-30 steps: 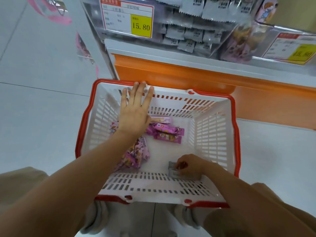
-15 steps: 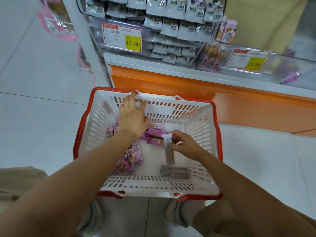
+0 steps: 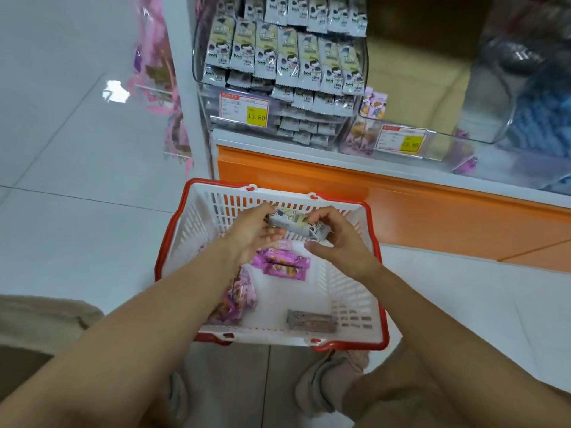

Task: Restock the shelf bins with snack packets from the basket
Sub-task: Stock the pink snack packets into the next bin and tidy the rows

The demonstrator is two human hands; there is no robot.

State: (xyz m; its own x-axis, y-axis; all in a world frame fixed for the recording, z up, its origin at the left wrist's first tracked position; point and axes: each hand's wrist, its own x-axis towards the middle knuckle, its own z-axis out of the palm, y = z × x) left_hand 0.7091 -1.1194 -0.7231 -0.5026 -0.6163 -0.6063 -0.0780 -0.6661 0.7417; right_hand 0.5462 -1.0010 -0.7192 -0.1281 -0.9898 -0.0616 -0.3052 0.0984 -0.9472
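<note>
A white basket with a red rim (image 3: 381, 307) stands on the floor in front of me. Above it, my left hand (image 3: 251, 234) and my right hand (image 3: 338, 239) both grip a grey-white snack packet (image 3: 296, 225), one hand at each end. Inside the basket lie several pink-purple packets (image 3: 282, 262) and one more grey packet (image 3: 310, 324) near the front wall. A clear shelf bin (image 3: 361, 38) above holds rows of matching grey-white packets. A second clear bin (image 3: 482, 134) to its right holds a few pink packets.
An orange shelf base (image 3: 432, 208) runs behind the basket. Yellow price tags (image 3: 256, 115) hang on the bin fronts. Pink packets hang on the shelf's left end (image 3: 163, 75). Grey tiled floor (image 3: 77, 211) spreads to the left. My knees and shoes flank the basket.
My right hand lifted a grey-white packet out of the basket. My left hand left the basket's far rim and took the packet's other end. The view tilted up towards the bins.
</note>
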